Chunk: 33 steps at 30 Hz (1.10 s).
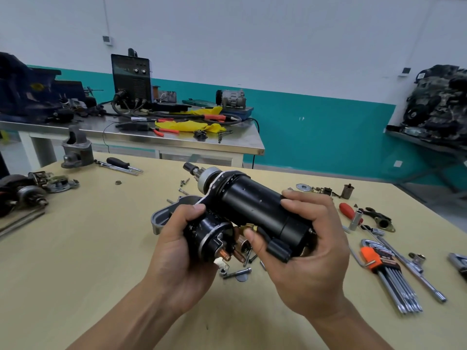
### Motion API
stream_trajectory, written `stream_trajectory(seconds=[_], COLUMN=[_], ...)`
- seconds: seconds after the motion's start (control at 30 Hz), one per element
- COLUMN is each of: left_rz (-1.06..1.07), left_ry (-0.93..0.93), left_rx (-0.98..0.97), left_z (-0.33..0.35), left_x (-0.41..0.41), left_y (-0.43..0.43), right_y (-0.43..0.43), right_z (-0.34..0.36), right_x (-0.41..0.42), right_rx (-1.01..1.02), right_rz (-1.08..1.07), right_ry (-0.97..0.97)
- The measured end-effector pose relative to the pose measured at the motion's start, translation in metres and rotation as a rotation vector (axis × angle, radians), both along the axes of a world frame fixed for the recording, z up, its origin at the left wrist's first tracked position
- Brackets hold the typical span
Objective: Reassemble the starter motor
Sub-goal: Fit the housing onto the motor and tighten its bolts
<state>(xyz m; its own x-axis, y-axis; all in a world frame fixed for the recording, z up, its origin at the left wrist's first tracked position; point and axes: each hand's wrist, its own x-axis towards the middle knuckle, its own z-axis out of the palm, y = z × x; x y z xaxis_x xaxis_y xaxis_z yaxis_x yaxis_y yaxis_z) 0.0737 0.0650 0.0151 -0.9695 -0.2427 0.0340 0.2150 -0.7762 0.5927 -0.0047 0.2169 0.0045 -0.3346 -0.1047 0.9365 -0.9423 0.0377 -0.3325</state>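
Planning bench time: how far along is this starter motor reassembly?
Done: the black cylindrical motor body and the black solenoid with copper studs look joined. In hand: the left hand grips the solenoid, the right hand the body. Left: the grey cast metal cover and loose silver bolts lie unfitted on the tan table.

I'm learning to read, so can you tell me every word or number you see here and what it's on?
No text here is sharp enough to quote.
Orange hex key holder: dark label, print blurred.
Welding machine: panel markings too small.
Blue vise: yellow badge, blurred.
Engine: white sticker, too small.
Starter motor, held in left hand and right hand: no writing shows.
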Motion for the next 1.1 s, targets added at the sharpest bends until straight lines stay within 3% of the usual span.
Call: stream_trajectory(seconds=[0.5,0.57,0.67,0.77,0.9,1.0,1.1], left_rz=[-0.016,0.023,0.088,0.081,0.054,0.041,0.08], left_ry=[-0.059,-0.053,-0.043,0.06,0.162,0.185,0.151], left_rx=[-0.238,-0.269,-0.371,-0.537,-0.635,-0.714,-0.804], left_z=[-0.004,-0.006,-0.011,-0.014,-0.015,-0.013,-0.012], left_x=[0.002,0.0,-0.002,-0.002,0.0,0.0,0.001], left_y=[-0.004,-0.004,-0.008,-0.012,-0.014,-0.016,-0.019], right_y=[0.012,0.014,0.013,0.015,0.018,0.017,0.015], right_z=[0.004,0.002,-0.001,-0.003,-0.002,-0.001,-0.002], right_x=[-0.002,0.002,0.007,0.002,-0.002,0.002,0.005], right_rx=[0.203,0.223,0.11,0.063,0.177,0.222,0.177], right_rz=[0.016,0.118,0.37,0.344,0.378,0.422,0.335], right_ry=[0.069,-0.04,-0.448,-0.702,-0.853,-0.868,-0.792])
